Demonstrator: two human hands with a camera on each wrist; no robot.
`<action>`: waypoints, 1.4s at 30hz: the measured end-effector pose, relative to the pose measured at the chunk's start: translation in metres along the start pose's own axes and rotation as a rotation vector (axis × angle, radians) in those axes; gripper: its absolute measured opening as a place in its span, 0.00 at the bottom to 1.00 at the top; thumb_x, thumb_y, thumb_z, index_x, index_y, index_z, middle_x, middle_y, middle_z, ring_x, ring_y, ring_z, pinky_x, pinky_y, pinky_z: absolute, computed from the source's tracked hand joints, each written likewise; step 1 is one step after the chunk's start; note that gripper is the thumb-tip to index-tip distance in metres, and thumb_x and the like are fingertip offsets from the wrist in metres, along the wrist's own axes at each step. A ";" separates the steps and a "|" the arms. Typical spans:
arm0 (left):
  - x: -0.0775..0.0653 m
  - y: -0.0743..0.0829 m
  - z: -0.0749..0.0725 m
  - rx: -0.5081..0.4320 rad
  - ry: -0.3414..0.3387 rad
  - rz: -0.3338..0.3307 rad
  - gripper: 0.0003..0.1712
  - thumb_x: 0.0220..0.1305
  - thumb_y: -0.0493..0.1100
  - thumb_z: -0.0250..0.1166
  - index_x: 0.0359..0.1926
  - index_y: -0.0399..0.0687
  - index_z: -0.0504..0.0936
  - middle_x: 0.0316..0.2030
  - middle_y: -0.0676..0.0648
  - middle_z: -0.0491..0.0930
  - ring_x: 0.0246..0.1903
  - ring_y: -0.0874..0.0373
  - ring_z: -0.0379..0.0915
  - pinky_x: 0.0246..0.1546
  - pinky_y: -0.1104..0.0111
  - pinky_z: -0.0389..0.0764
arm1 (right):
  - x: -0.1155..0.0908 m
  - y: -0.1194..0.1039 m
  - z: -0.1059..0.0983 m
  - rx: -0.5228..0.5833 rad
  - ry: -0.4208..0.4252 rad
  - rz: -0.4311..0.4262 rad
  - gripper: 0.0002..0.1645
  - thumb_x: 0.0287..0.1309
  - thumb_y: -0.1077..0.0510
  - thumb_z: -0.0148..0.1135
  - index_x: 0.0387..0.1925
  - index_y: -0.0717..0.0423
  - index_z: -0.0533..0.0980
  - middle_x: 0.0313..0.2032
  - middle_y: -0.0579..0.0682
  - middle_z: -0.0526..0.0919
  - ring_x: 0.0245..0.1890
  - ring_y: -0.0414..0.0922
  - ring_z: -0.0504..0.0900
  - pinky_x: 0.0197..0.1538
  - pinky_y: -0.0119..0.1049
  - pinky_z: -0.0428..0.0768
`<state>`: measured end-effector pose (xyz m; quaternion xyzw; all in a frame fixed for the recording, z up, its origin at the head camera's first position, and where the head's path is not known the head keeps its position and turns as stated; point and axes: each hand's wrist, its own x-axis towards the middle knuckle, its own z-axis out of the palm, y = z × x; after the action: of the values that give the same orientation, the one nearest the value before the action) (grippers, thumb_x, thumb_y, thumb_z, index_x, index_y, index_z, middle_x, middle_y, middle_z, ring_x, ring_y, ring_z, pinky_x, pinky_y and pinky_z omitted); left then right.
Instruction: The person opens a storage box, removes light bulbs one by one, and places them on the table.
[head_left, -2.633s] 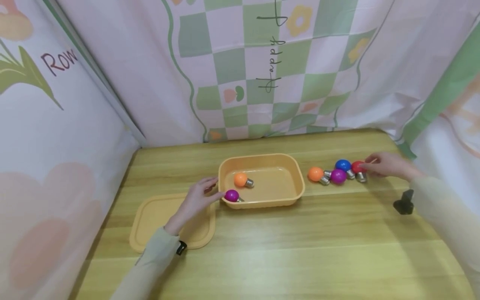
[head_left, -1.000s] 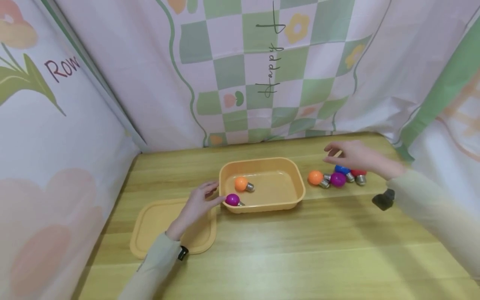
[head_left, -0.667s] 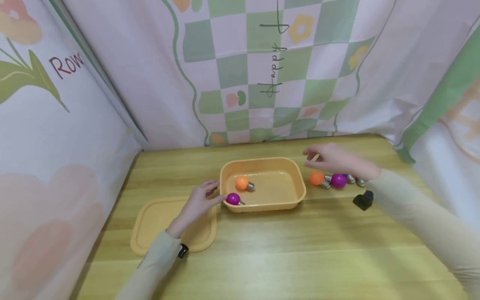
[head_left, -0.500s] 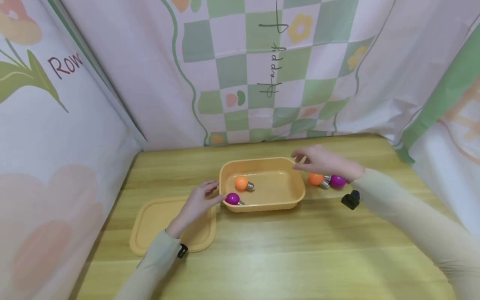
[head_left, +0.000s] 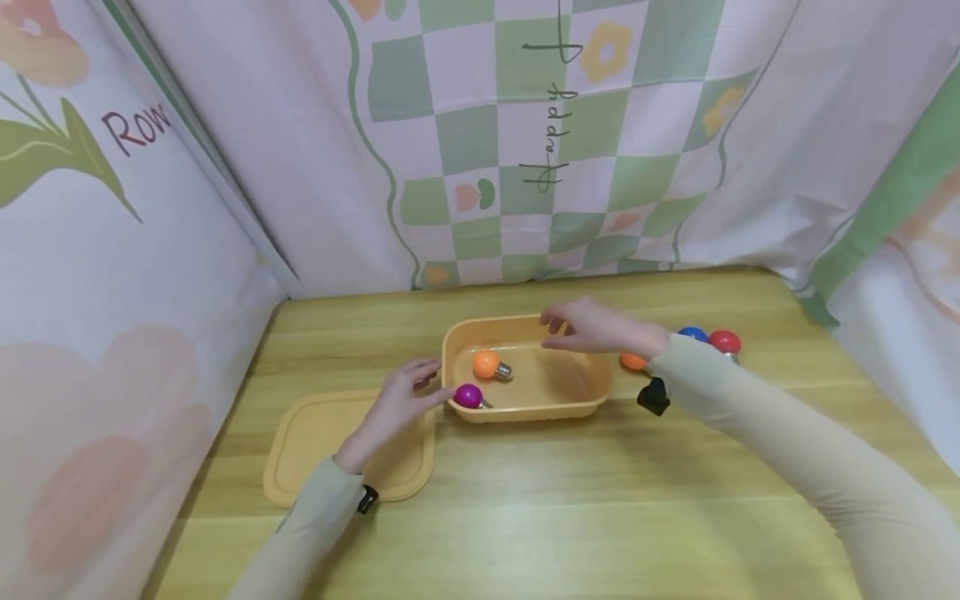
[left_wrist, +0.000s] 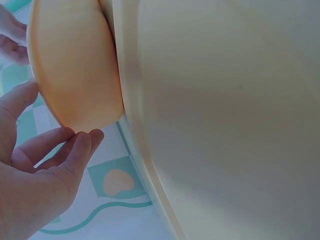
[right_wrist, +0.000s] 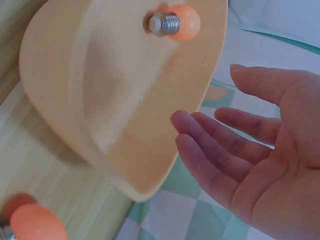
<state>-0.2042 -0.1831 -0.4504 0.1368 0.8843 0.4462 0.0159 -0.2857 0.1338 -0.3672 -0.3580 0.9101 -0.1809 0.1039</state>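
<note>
My left hand (head_left: 397, 402) touches the left end of the orange plastic box (head_left: 529, 412), its fingers relaxed. In the left wrist view the fingertips (left_wrist: 82, 137) rest at the end wall, one digit higher up at the rim. Above the box's far right part is my right hand (head_left: 588, 325), holding nothing; the right wrist view shows its fingers (right_wrist: 215, 160) spread and palm bare. Inside the box lie an orange light bulb (head_left: 486, 364) and a purple light bulb (head_left: 468, 396), both with metal screw bases.
Right of the box lie more bulbs: an orange bulb (head_left: 633, 361), a blue bulb (head_left: 693, 333) and a red bulb (head_left: 724, 341), partly behind my right forearm. A flat lid (head_left: 322, 433) lies under my left forearm. Printed curtains (head_left: 465, 133) hang behind the table (head_left: 540, 500).
My right hand has left the red bulb and moved left, empty, past the other bulbs to over the box. My left hand stays at the box's left end.
</note>
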 end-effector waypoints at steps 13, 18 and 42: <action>0.001 -0.003 -0.001 -0.008 -0.008 -0.012 0.36 0.61 0.47 0.71 0.65 0.33 0.72 0.66 0.34 0.71 0.63 0.40 0.74 0.63 0.58 0.79 | 0.031 -0.014 0.020 -0.008 -0.034 -0.078 0.21 0.64 0.55 0.64 0.51 0.67 0.77 0.44 0.62 0.87 0.42 0.54 0.87 0.49 0.47 0.88; -0.001 -0.002 -0.003 -0.009 -0.007 -0.025 0.36 0.61 0.47 0.71 0.66 0.33 0.71 0.67 0.34 0.71 0.63 0.40 0.74 0.63 0.58 0.79 | 0.043 -0.020 0.026 -0.002 -0.061 -0.085 0.21 0.63 0.55 0.64 0.52 0.67 0.77 0.44 0.61 0.87 0.45 0.55 0.86 0.51 0.47 0.87; 0.001 -0.001 -0.001 -0.018 -0.008 -0.037 0.36 0.61 0.45 0.71 0.65 0.33 0.72 0.66 0.33 0.71 0.62 0.39 0.74 0.64 0.57 0.79 | 0.068 -0.024 0.050 0.047 -0.129 -0.076 0.23 0.47 0.62 0.73 0.46 0.67 0.77 0.42 0.61 0.86 0.44 0.54 0.85 0.49 0.41 0.87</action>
<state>-0.2059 -0.1840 -0.4511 0.1218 0.8826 0.4531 0.0289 -0.3036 0.0581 -0.4076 -0.4006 0.8829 -0.1823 0.1640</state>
